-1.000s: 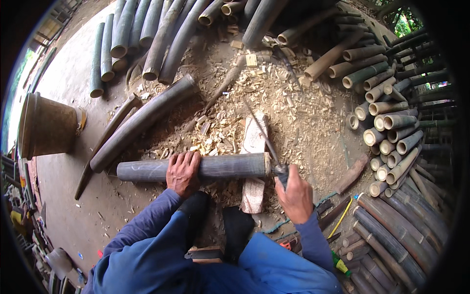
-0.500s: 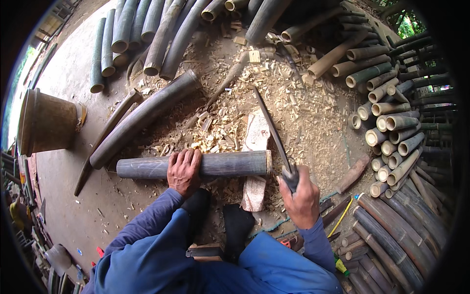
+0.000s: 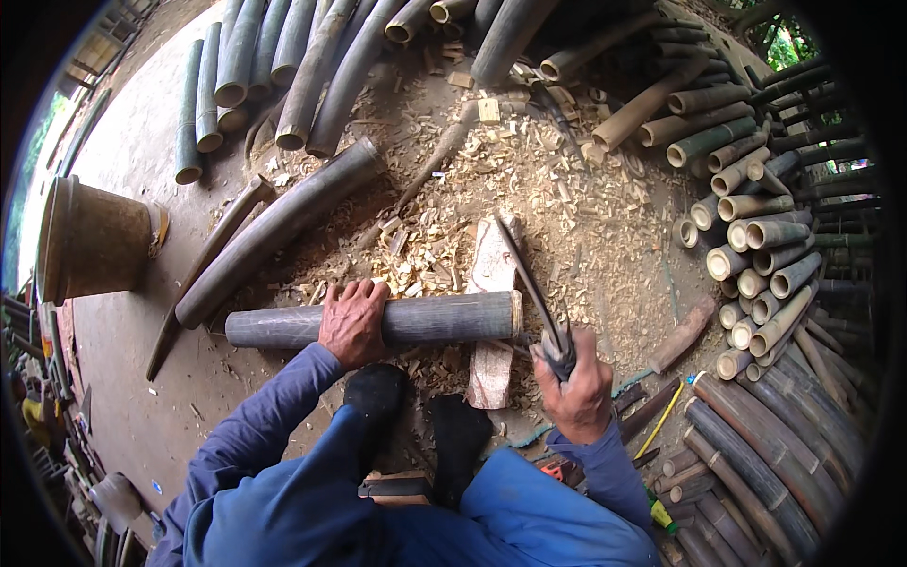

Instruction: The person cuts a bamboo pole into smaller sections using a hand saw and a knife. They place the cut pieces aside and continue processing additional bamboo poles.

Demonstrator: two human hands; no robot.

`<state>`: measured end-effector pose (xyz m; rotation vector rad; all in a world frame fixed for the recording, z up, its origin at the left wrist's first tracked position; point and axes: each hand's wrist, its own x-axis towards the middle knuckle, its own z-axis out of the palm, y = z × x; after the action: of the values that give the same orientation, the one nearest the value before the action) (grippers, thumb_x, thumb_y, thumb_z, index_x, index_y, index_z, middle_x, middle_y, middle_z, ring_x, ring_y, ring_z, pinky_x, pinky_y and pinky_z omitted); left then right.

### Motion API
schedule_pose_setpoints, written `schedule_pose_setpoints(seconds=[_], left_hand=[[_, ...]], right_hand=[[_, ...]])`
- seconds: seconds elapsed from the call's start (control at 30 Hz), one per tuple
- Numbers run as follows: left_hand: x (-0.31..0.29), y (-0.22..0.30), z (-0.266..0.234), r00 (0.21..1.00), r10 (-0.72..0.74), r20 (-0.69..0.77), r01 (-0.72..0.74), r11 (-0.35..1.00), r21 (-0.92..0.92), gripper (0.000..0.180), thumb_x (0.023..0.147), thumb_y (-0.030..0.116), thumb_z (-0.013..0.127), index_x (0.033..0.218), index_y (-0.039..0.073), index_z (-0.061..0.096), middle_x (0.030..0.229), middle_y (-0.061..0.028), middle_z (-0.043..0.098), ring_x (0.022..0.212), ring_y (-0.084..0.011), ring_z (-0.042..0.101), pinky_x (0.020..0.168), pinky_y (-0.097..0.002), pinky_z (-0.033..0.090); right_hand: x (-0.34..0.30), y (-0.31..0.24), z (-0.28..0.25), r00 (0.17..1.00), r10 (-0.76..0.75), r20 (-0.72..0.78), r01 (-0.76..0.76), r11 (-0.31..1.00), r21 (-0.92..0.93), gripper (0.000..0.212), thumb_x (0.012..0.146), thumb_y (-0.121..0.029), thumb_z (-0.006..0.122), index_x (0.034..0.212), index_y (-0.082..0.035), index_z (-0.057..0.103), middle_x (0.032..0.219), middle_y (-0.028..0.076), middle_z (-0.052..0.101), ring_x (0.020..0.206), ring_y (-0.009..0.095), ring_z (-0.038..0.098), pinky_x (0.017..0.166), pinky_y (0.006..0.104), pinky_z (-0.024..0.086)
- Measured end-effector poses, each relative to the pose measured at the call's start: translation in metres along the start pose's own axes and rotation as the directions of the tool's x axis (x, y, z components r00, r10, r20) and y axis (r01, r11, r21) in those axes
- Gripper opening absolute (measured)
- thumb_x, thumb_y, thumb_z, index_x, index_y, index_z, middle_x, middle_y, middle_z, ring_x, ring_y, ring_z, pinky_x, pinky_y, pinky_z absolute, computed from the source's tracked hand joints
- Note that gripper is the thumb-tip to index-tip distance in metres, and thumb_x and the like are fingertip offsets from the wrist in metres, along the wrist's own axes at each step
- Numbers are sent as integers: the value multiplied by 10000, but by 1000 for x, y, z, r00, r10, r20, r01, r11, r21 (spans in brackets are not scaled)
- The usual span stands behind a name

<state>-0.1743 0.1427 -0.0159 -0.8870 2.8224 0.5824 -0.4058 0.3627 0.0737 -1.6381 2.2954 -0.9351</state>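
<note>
Right hand (image 3: 578,389), lower right of centre: fingers wrapped tight round the dark handle of a long-bladed knife (image 3: 531,283), blade angled up and left, just beside the bamboo's right end, not seen touching it. Left hand (image 3: 353,324), left of centre: clamped over a dark bamboo tube (image 3: 449,318) from above. Tube lies roughly level across mid-frame, right part resting across a pale wood block (image 3: 493,260). Two dark-clad feet (image 3: 460,444) below it, lower centre. Pale wood chips (image 3: 416,263) thick above the tube and out to the right. Longer bamboo length (image 3: 279,236) slants up-right, left of centre, slim split piece (image 3: 210,272) beside it. Brown bucket (image 3: 102,241) far left. More bamboo: upper-left row (image 3: 241,57), right-side stack (image 3: 765,231), lower-right pile (image 3: 756,463). Yellow strip (image 3: 658,422) just left of that pile.
</note>
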Motion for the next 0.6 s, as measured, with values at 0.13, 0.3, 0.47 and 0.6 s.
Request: schedule_pose_setpoints(seconds=[0.13,0.3,0.47,0.6], left_hand=[[0,5,8,999,41,-15,-41,998,-42,656,638,491,863,1059,80,573,1009,-106,607,1019,-309,611,954,-491,404],[-11,0,21,987,19,-158,-24,999,-25,686,664,587,844,1039,74,585,1000,-117,624,1030,-305,623,935,-478,417],[-15,8,19,982,-10,-187,9,1000,-7,690,671,563,848,1077,68,592,1002,-127,621,1024,-325,612,931,-470,425],[-15,1,41,965,67,-253,-46,995,89,722,653,570,854,1102,69,592,1027,-127,614,1040,-327,602,942,-468,425]], right_hand=[[-41,67,45,872,419,254,-322,881,-346,294,952,-126,668,1135,-29,459,749,148,681,632,290,719,526,400,591],[-11,17,4,900,344,267,-299,934,-196,331,950,-168,687,1144,-9,470,798,232,666,681,422,694,589,457,555],[-9,2,8,982,171,74,-168,985,-47,316,931,-124,701,1148,-11,499,800,212,683,679,396,707,567,451,547],[-39,65,35,836,482,264,-354,840,-412,316,914,-103,709,1152,-11,522,829,207,701,723,387,722,600,462,549]])
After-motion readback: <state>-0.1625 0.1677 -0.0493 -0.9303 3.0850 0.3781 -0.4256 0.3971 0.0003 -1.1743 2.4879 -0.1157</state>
